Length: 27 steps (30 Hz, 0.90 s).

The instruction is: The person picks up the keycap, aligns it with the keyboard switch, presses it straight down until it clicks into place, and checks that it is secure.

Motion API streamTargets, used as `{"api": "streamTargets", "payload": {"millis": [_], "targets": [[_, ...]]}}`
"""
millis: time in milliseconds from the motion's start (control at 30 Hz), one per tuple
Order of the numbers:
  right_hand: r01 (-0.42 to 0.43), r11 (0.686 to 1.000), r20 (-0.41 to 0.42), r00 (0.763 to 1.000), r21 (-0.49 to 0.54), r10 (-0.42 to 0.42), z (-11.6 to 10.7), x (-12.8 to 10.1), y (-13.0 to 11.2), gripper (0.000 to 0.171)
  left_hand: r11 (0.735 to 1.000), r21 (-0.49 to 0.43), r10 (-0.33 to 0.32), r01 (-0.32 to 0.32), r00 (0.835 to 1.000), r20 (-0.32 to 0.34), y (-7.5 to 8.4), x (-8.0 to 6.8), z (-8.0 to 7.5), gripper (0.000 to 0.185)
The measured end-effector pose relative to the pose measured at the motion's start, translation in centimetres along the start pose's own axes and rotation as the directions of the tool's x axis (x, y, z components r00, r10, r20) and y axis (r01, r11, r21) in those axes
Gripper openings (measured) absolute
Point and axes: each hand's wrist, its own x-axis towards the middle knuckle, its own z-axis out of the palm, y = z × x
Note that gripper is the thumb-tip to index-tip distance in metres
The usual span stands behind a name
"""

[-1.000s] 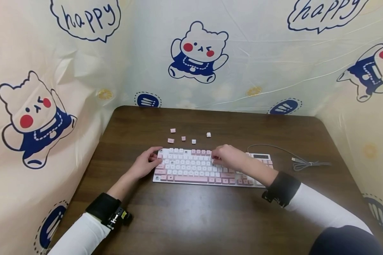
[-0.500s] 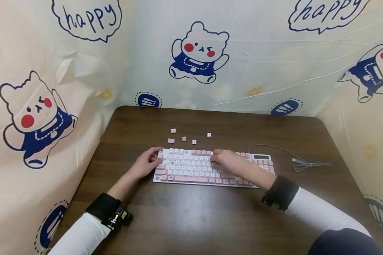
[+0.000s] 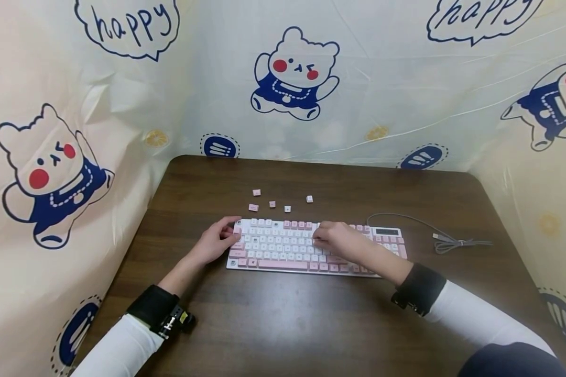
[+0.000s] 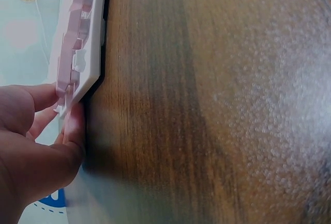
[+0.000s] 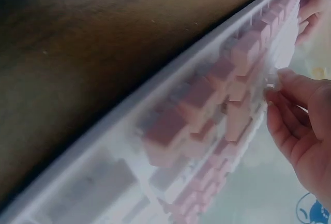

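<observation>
A white and pink keyboard lies on the brown table, with a few bare key sockets along its left side. My left hand grips its left end; in the left wrist view the thumb of that hand is near the pink keys and fingers curl at the white edge. Over the upper middle of the keys, my right hand bends its fingers downward. The right wrist view shows thumb and fingertips pinching a small white keycap at the key rows. The spot right beneath these fingertips is hidden from the head view.
Behind the keyboard lie several loose keycaps, among them a pink one and a white one. A grey cable, bundled with a tie, sits to the right. Patterned curtain surrounds the table's back and sides.
My right hand has shifted only slightly over the upper middle keys, staying at the same area. The left hand, keyboard and loose keycaps have kept their places.
</observation>
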Motion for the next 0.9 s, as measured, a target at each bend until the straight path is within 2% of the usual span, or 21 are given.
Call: {"api": "streamTargets", "payload": {"millis": [167, 567, 900], "targets": [[-0.010, 1.000, -0.044, 0.999, 0.024, 0.011, 0.62, -0.19, 0.33, 0.015, 1.000, 0.002, 0.003, -0.003, 1.000, 0.000, 0.03, -0.03, -0.02, 0.052], [-0.071, 0.997, -0.027, 0.997, 0.036, 0.072, 0.68, -0.51, 0.71, 0.014, 1.000, -0.006, 0.005, -0.005, 1.000, 0.005, 0.12, -0.04, -0.14, 0.052], [-0.036, 0.999, -0.019, 0.999, 0.003, 0.036, 0.72, -0.32, 0.37, 0.014, 1.000, -0.002, -0.002, 0.002, 1.000, 0.002, 0.15, -0.21, -0.15, 0.053]]}}
